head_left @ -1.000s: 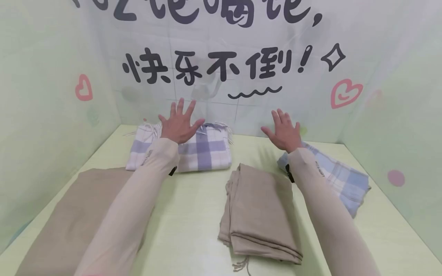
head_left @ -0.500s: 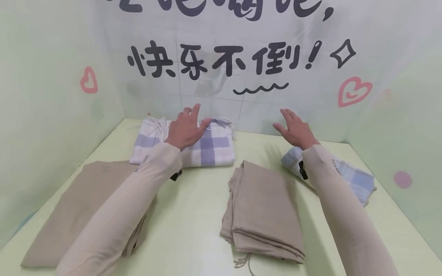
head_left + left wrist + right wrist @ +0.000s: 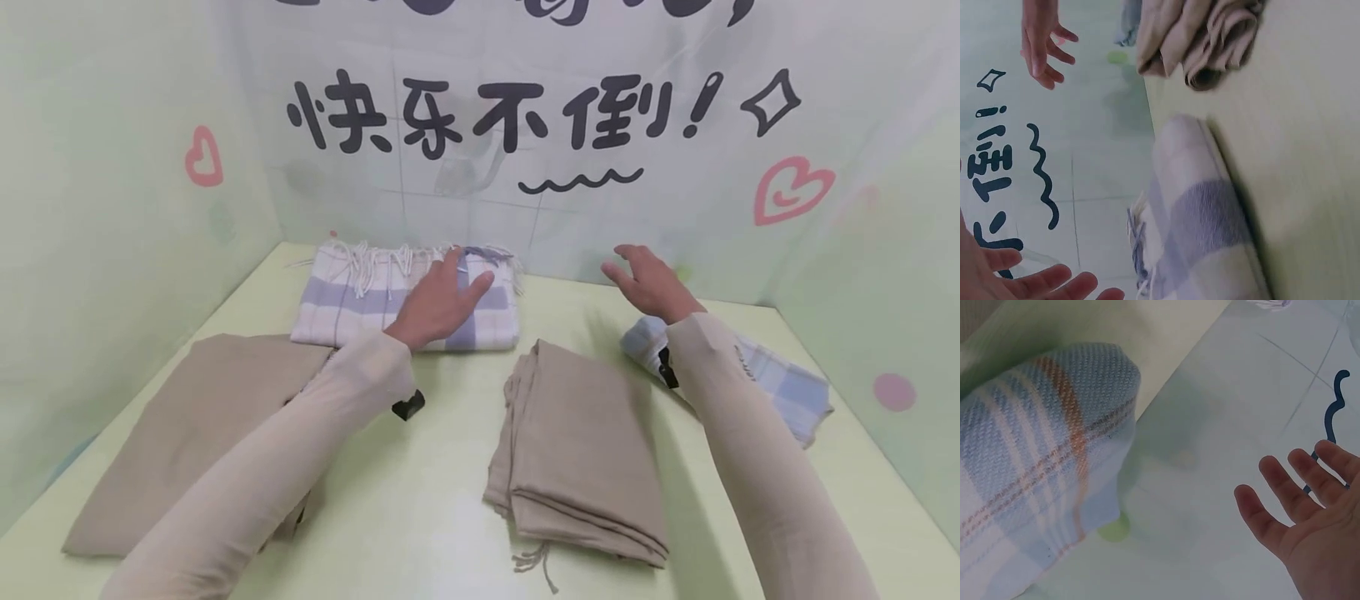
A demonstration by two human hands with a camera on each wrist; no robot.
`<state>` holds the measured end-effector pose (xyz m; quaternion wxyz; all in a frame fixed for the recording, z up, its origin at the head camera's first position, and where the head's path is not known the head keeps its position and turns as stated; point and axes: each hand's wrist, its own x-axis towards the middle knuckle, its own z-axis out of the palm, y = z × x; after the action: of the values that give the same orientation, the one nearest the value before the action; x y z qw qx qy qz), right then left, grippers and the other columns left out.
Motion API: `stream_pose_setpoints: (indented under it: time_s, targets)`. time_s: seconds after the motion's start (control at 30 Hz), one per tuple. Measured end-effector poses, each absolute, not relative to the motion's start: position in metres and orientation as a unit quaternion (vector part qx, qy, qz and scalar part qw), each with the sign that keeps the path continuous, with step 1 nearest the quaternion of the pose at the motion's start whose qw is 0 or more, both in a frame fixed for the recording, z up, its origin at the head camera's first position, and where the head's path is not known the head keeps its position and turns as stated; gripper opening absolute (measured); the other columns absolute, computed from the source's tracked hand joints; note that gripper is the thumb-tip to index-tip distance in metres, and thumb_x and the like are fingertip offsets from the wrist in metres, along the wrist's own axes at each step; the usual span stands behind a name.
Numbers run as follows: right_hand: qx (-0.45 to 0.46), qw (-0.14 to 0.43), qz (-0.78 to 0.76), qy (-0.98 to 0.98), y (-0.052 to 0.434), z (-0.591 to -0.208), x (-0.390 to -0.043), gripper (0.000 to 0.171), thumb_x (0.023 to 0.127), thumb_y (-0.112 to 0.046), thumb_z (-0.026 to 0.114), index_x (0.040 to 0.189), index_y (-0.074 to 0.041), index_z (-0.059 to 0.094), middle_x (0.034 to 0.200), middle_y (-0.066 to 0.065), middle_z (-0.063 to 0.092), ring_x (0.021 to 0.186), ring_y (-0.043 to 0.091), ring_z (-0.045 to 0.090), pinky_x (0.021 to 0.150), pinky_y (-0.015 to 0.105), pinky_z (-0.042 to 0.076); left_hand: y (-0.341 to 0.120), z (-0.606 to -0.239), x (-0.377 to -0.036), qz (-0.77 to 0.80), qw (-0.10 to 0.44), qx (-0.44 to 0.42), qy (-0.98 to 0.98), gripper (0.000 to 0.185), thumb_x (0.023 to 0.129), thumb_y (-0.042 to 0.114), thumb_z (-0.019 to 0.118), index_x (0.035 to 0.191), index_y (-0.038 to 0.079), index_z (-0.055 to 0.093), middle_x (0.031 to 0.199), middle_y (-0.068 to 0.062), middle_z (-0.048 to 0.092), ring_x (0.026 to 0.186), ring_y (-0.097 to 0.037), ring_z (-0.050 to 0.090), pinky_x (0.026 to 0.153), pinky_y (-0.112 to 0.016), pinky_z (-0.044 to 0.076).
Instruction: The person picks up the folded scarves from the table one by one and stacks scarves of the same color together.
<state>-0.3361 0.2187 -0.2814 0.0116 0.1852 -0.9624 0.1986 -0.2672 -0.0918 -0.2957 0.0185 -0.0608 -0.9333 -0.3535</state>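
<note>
Purple-checked scarf [image 3: 397, 296] lies folded at the desk's [image 3: 420, 492] back edge (fringe toward the wall), the left hand [image 3: 438, 304] spread flat over it. Right hand [image 3: 648, 283] hovers with fingers straight, empty, just above the blue plaid scarf [image 3: 780, 387].

Fringed scarf [image 3: 390, 292] behind two folded cloths [image 3: 581, 450].

Pale green table top [image 3: 420, 500]: bears two beige items. A folded beige fabric stack [image 3: 585, 450] with a loose tassel cord at its near edge lies at centre, near and in front of the purple-and-white checked fringed scarf [image 3: 360, 300], not touching it. A flat-spread beige cloth [image 3: 195, 425] lies at the left. The pale printed backdrop sheet [image 3: 525, 233] behind carries black brush characters [image 3: 502, 117], a black wavy line [image 3: 581, 180], two pink hearts [image 3: 791, 190] and a pink dot [image 3: 894, 392].
</note>
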Motion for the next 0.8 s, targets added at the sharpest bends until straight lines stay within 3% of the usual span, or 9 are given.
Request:
stream_pose_setpoints:
  time_s: [0.2, 0.43, 0.67, 0.8]
  targets:
    - [0.202, 0.0, 0.198, -0.959, 0.217, -0.291, -0.337, 0.056, 0.103, -0.033, 0.036, 0.14, 0.009, 0.034, 0.142, 0.03, 0.036, 0.119, 0.046, 0.046, 0.105, 0.055, 0.032, -0.08, -0.302, -0.253, -0.45, -0.04, -0.026, -0.892, 0.077, 0.096, 0.058, 0.034, 0.149, 0.005, 0.018, 0.151, -0.02, 0.033, 0.138, -0.034, 0.034, 0.111, -0.049, 0.03]
    - [0.232, -0.008, 0.195, -0.953, 0.214, -0.304, -0.335, 0.051, 0.102, -0.028, 0.04, 0.133, 0.012, 0.042, 0.136, 0.032, 0.043, 0.119, 0.046, 0.046, 0.105, 0.053, 0.033, -0.072, -0.312, -0.227, -0.545, -0.13, 0.024, -0.828, 0.072, 0.095, 0.057, 0.036, 0.147, 0.011, 0.018, 0.147, -0.019, 0.034, 0.127, -0.034, 0.043, 0.084, -0.051, 0.052]
    - [0.256, -0.024, 0.2, -0.946, 0.212, -0.319, -0.334, 0.045, 0.102, -0.024, 0.041, 0.128, 0.012, 0.047, 0.128, 0.031, 0.05, 0.112, 0.045, 0.052, 0.102, 0.053, 0.036, -0.065, -0.327, -0.207, -0.569, -0.167, 0.037, -0.804, 0.065, 0.095, 0.053, 0.039, 0.141, 0.01, 0.022, 0.129, -0.022, 0.043, 0.118, -0.039, 0.049, 0.078, -0.051, 0.053]
    - [0.258, -0.037, 0.203, -0.944, 0.209, -0.327, -0.33, 0.044, 0.102, -0.026, 0.041, 0.126, 0.009, 0.05, 0.124, 0.028, 0.054, 0.11, 0.042, 0.055, 0.099, 0.052, 0.039, -0.061, -0.333, -0.195, -0.572, -0.18, 0.042, -0.799, 0.064, 0.096, 0.05, 0.041, 0.14, 0.007, 0.025, 0.14, -0.021, 0.038, 0.116, -0.041, 0.05, 0.073, -0.049, 0.054]
